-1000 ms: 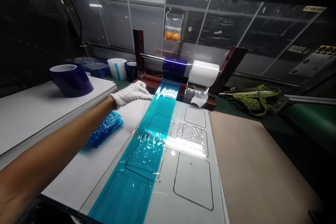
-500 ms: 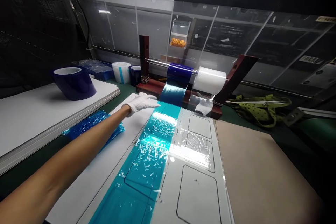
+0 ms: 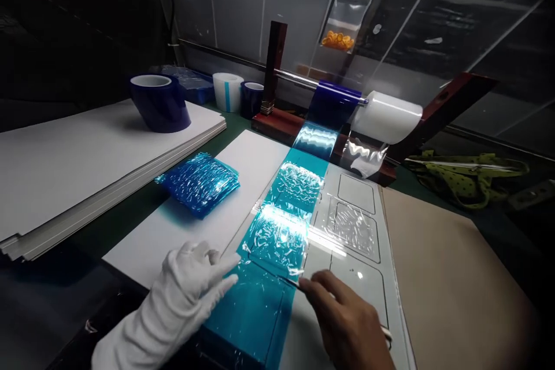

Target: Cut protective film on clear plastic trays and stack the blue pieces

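My left hand (image 3: 186, 289), in a white glove, is at the near left edge of the teal film strip (image 3: 255, 300). Two of its fingers stretch out onto the film, and it holds nothing that I can see. My bare right hand (image 3: 347, 318) grips a slim pointed tool (image 3: 289, 281), whose dark tip points left over the film near a black outlined line; its exact kind is unclear. The film runs from a dark blue roll (image 3: 340, 98) on a rod and lies wrinkled over a pale board (image 3: 312, 324) marked with rounded rectangles.
A clear film roll (image 3: 388, 117) shares the wooden stand (image 3: 277, 124). At left, a blue tape roll (image 3: 160, 103) sits on stacked white sheets (image 3: 65, 167). A stack of blue film pieces (image 3: 202, 185) lies on white board. Brown board (image 3: 442, 266) is at right.
My left hand has come back from the far end of the film to its near left edge. My right hand has entered with the slim pointed tool. The view has shifted.
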`<state>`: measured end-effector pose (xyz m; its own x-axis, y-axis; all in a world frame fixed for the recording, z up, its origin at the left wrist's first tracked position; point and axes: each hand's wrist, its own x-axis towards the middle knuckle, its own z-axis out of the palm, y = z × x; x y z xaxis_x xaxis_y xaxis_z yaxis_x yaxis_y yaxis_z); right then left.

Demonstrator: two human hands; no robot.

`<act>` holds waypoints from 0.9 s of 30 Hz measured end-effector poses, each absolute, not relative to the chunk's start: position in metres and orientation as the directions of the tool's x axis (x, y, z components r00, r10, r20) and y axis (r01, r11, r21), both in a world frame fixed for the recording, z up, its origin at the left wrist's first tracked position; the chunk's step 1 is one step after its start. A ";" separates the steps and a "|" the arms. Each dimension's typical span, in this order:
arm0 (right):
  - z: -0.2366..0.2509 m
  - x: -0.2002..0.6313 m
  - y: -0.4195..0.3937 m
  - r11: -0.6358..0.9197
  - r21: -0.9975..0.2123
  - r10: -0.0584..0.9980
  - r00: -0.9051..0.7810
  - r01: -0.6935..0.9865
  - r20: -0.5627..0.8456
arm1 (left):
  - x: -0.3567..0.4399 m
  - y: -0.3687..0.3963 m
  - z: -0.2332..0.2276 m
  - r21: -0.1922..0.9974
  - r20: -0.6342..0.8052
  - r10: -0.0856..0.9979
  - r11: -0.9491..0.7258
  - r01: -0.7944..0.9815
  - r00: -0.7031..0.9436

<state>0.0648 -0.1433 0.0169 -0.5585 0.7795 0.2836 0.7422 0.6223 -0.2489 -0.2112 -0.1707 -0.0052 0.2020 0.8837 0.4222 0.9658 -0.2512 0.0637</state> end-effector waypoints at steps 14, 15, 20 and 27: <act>0.027 -0.031 -0.107 0.660 -0.070 0.749 -0.662 0.748 -0.018 | -0.214 -0.192 -0.032 -0.116 0.489 0.851 -0.153 0.982 0.190; 0.028 -0.031 -0.106 0.661 -0.066 0.748 -0.663 0.748 -0.023 | -0.214 -0.192 -0.032 -0.117 0.493 0.849 -0.153 0.981 0.192; 0.030 -0.018 -0.107 0.660 -0.056 0.746 -0.662 0.749 -0.076 | -0.213 -0.191 -0.031 -0.083 0.532 0.832 -0.132 0.988 0.156; 0.028 0.022 -0.117 0.614 -0.088 0.784 -0.619 0.785 -0.053 | -0.214 -0.191 -0.038 -0.023 0.527 0.844 -0.100 0.995 0.097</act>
<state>0.0219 -0.1174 0.0283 -0.6190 0.7836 -0.0530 0.7845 0.6138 -0.0883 -0.2144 -0.1910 -0.0379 0.0969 0.8442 0.5272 0.9947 -0.0997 -0.0233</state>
